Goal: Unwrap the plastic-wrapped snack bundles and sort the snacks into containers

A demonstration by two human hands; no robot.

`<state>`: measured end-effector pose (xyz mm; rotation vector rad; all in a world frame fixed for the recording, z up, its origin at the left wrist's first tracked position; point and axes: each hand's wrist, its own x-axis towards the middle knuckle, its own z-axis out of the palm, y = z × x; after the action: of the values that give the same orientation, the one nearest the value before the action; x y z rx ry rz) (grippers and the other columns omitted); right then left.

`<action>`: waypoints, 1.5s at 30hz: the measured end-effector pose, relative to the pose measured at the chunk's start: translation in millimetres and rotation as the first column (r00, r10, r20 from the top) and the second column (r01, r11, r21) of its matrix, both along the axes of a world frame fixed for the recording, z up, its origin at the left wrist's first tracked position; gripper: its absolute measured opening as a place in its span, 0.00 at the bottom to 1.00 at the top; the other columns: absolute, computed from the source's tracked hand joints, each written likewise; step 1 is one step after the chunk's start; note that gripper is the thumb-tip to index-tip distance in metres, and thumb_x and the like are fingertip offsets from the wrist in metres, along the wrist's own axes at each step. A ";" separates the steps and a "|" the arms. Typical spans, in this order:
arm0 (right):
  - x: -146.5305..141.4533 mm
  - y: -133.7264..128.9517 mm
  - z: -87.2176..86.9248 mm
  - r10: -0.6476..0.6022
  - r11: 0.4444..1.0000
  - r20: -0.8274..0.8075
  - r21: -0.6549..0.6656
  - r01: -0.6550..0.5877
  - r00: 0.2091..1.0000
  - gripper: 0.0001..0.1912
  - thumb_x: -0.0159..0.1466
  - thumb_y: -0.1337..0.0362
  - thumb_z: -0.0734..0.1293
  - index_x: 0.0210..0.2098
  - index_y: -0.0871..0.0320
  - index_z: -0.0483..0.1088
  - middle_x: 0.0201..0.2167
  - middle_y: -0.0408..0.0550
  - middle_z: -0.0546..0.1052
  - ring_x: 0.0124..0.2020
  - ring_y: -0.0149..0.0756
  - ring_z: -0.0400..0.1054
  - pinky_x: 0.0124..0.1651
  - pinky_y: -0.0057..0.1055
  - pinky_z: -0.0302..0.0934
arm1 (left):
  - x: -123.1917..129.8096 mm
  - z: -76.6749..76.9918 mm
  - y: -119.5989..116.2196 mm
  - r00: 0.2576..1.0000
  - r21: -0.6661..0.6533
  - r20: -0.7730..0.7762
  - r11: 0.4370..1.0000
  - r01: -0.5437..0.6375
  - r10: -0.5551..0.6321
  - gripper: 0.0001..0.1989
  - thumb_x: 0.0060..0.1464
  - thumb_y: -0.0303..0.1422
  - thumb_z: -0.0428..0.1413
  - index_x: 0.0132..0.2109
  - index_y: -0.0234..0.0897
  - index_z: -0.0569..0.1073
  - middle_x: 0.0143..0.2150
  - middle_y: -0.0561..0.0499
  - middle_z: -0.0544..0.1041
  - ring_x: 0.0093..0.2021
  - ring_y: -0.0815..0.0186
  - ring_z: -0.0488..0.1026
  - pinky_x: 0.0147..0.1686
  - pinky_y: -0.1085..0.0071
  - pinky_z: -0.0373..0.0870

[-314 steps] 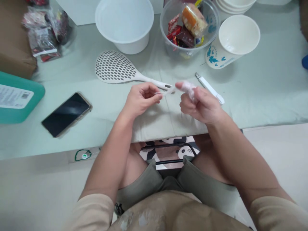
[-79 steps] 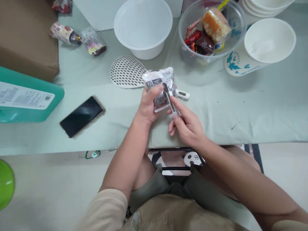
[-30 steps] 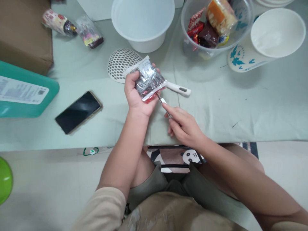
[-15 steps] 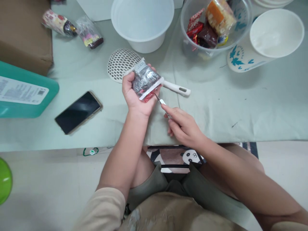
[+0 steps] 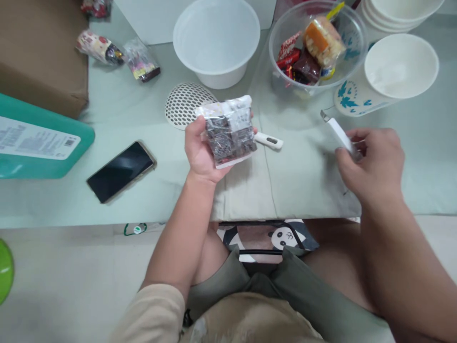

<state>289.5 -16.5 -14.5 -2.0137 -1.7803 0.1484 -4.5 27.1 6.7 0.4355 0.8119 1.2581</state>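
Observation:
My left hand (image 5: 200, 155) is closed on a clear plastic snack packet (image 5: 232, 133) with dark contents and a pale printed label, held over the table. Its thumb presses the packet's left edge, and the fingers are mostly hidden behind it. My right hand (image 5: 380, 162) grips a white utility knife (image 5: 341, 133) well to the right, its metal blade pointing up and left toward the paper cup (image 5: 402, 66). Partly behind the packet lies a white slotted skimmer (image 5: 187, 102), its handle (image 5: 269, 141) showing on the right.
A white bowl (image 5: 217, 78) and a clear tub (image 5: 273, 62) of wrapped snacks stand at the back. Small wrapped snacks (image 5: 141, 59) lie near a cardboard box (image 5: 43, 52). A phone (image 5: 121, 171) and a teal bottle (image 5: 80, 136) are on the left; stacked cups (image 5: 371, 24) stand back right.
The knife has moved away from the packet's lower edge, far to the right with my right hand. My left hand has turned the packet more upright and shifted it slightly right.

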 end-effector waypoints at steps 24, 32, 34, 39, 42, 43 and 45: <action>-74.7 -14.6 2.9 0.417 0.873 -0.350 0.411 -0.262 0.839 0.06 0.65 0.57 0.72 0.40 0.51 0.77 0.37 0.48 0.76 0.42 0.44 0.72 0.50 0.46 0.67 | 51.2 -26.1 -20.3 0.850 0.041 -0.050 0.850 0.526 -0.524 0.25 0.49 0.49 0.68 0.48 0.38 0.78 0.48 0.48 0.84 0.60 0.47 0.78 0.59 0.55 0.78; -74.5 -13.5 0.6 0.481 0.840 -0.324 0.438 -0.321 0.815 0.08 0.72 0.60 0.66 0.35 0.52 0.70 0.34 0.46 0.76 0.40 0.40 0.71 0.47 0.43 0.65 | 48.5 -31.7 -15.5 0.839 0.084 -0.124 0.837 0.541 -0.530 0.28 0.49 0.51 0.69 0.50 0.40 0.77 0.48 0.47 0.83 0.59 0.48 0.79 0.55 0.56 0.79; -73.9 -12.5 -0.1 0.506 0.833 -0.343 0.434 -0.344 0.792 0.08 0.73 0.59 0.64 0.36 0.52 0.68 0.35 0.46 0.76 0.40 0.40 0.71 0.47 0.42 0.65 | 46.4 -32.4 -12.4 0.844 0.103 -0.143 0.840 0.533 -0.517 0.26 0.50 0.51 0.69 0.49 0.40 0.77 0.47 0.48 0.82 0.57 0.49 0.80 0.53 0.57 0.80; -71.5 -14.5 3.1 0.488 0.862 -0.422 0.371 -0.346 0.764 0.08 0.74 0.57 0.62 0.38 0.52 0.65 0.36 0.47 0.76 0.40 0.40 0.71 0.47 0.42 0.66 | 42.5 -33.6 -7.7 0.851 0.152 -0.232 0.846 0.511 -0.472 0.29 0.47 0.54 0.70 0.50 0.43 0.76 0.47 0.49 0.81 0.53 0.52 0.81 0.49 0.60 0.79; -69.2 -16.9 4.2 0.451 0.891 -0.475 0.290 -0.349 0.755 0.12 0.75 0.52 0.60 0.38 0.52 0.65 0.34 0.47 0.75 0.39 0.41 0.71 0.47 0.44 0.67 | 41.6 -38.2 -6.8 0.844 0.239 -0.379 0.841 0.486 -0.379 0.35 0.44 0.59 0.70 0.53 0.45 0.74 0.49 0.48 0.80 0.50 0.55 0.81 0.46 0.61 0.79; -68.9 -17.7 3.5 0.443 0.896 -0.499 0.269 -0.353 0.745 0.14 0.74 0.49 0.61 0.39 0.52 0.65 0.35 0.47 0.74 0.40 0.41 0.71 0.48 0.45 0.68 | 41.8 -41.0 -6.5 0.837 0.280 -0.427 0.830 0.482 -0.342 0.36 0.43 0.59 0.70 0.53 0.46 0.74 0.49 0.48 0.80 0.48 0.56 0.82 0.44 0.61 0.79; -70.2 -19.1 0.3 0.410 0.912 -0.560 0.239 -0.334 0.720 0.17 0.71 0.44 0.63 0.43 0.51 0.66 0.39 0.49 0.74 0.44 0.44 0.71 0.51 0.48 0.69 | 43.0 -48.3 -5.7 0.827 0.370 -0.502 0.802 0.470 -0.253 0.36 0.43 0.59 0.71 0.54 0.47 0.73 0.48 0.49 0.79 0.44 0.59 0.81 0.43 0.63 0.79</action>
<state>219.4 -35.6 -14.2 -1.2768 -1.6765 0.7092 38.5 21.4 -41.6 1.2618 0.7206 0.9850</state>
